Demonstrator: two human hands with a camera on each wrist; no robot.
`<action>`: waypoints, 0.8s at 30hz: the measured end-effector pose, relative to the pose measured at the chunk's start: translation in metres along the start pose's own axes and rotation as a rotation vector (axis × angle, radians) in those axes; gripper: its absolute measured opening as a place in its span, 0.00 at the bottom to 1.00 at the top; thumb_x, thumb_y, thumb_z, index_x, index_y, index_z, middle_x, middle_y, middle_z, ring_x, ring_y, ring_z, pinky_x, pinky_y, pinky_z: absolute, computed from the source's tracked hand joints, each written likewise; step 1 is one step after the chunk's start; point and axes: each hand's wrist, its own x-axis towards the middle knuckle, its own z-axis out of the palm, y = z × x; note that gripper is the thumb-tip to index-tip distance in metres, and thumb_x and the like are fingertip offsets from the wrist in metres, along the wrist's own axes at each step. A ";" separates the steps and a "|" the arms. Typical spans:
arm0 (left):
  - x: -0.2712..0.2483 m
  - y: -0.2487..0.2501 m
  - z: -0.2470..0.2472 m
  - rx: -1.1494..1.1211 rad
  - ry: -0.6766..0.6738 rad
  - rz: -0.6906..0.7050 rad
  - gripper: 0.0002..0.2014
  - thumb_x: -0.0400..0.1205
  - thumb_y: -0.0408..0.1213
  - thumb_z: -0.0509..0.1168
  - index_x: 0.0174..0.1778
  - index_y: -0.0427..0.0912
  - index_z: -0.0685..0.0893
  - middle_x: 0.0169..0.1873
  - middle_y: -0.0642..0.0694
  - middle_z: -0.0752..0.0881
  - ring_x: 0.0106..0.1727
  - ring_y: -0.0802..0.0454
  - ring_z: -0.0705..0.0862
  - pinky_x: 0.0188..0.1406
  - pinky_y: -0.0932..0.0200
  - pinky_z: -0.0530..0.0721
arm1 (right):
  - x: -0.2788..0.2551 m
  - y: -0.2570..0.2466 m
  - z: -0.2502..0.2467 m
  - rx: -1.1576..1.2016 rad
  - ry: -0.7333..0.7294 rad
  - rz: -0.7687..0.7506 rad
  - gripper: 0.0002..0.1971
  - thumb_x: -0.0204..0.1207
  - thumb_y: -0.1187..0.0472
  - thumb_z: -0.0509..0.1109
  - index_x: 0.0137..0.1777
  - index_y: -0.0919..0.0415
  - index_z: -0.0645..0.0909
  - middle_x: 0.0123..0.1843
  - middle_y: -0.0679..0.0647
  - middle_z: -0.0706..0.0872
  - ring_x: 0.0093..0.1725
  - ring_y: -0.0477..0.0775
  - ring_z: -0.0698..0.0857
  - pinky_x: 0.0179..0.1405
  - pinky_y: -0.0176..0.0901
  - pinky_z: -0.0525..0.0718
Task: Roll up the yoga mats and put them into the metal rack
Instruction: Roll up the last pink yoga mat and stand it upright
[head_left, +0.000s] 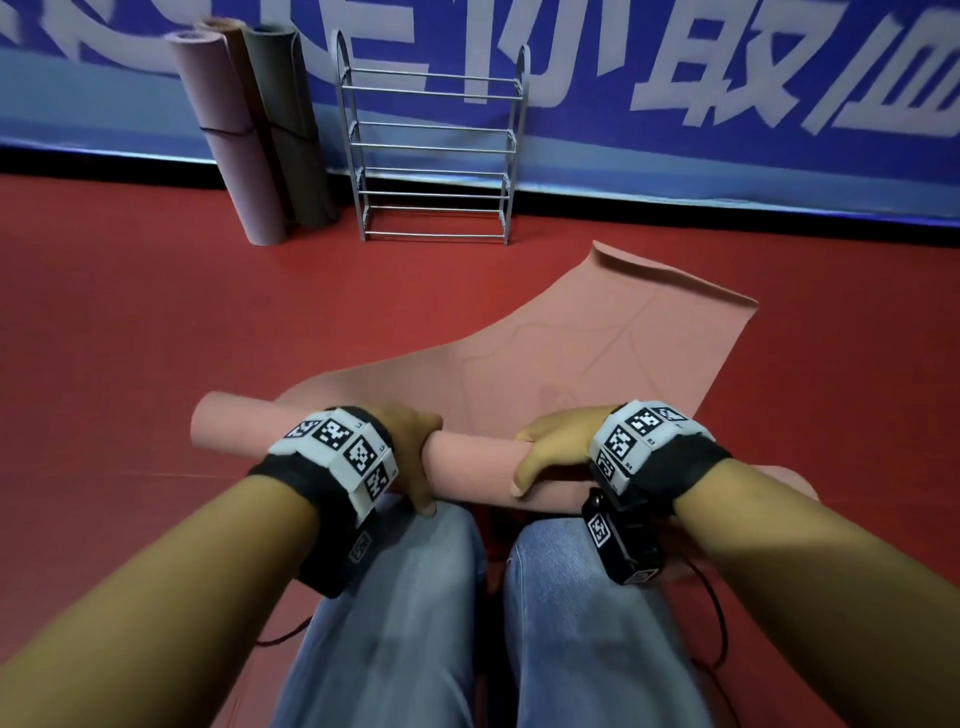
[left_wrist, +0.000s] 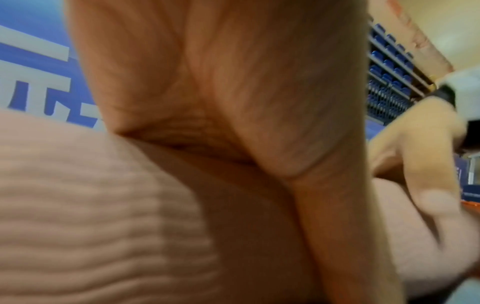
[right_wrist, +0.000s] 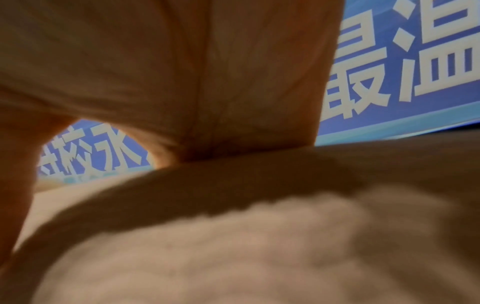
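Observation:
A pink yoga mat (head_left: 597, 338) lies on the red floor, its near end rolled into a tube (head_left: 472, 460) just in front of my knees. My left hand (head_left: 410, 452) grips the roll left of centre, fingers over the top and thumb on the near side. My right hand (head_left: 550, 452) grips it right of centre in the same way. The left wrist view shows my palm (left_wrist: 233, 102) pressed on the ribbed roll (left_wrist: 91, 205), with my right hand (left_wrist: 415, 164) beyond. The right wrist view shows my palm (right_wrist: 207, 72) on the roll (right_wrist: 233, 246). The unrolled part stretches away to the right.
A silver metal rack (head_left: 434, 150) with bare rungs stands against the blue banner wall (head_left: 675, 104). Left of it lean three rolled mats, one pink (head_left: 223, 140), one brown, one olive (head_left: 291, 130). My jeans-clad knees (head_left: 415, 597) sit under the roll. Red floor surrounds the mat.

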 end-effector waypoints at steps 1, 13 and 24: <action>0.000 -0.002 0.005 -0.038 -0.013 0.005 0.34 0.69 0.47 0.81 0.68 0.42 0.75 0.63 0.46 0.84 0.62 0.49 0.83 0.57 0.60 0.78 | 0.001 -0.001 0.000 -0.004 -0.021 0.018 0.20 0.73 0.51 0.75 0.62 0.60 0.84 0.58 0.57 0.88 0.60 0.59 0.85 0.65 0.47 0.78; 0.007 -0.028 0.009 -0.253 0.052 0.043 0.35 0.65 0.58 0.80 0.64 0.52 0.75 0.54 0.52 0.85 0.57 0.51 0.83 0.63 0.52 0.81 | 0.008 0.002 -0.022 0.119 0.000 -0.041 0.13 0.70 0.59 0.80 0.53 0.51 0.83 0.49 0.48 0.88 0.51 0.51 0.85 0.58 0.44 0.81; 0.026 -0.012 0.000 -0.086 0.080 0.033 0.28 0.69 0.56 0.78 0.58 0.51 0.75 0.52 0.50 0.85 0.54 0.49 0.82 0.53 0.57 0.75 | 0.004 0.027 -0.007 0.001 0.134 -0.030 0.15 0.63 0.53 0.84 0.45 0.52 0.84 0.44 0.49 0.89 0.48 0.52 0.87 0.55 0.46 0.83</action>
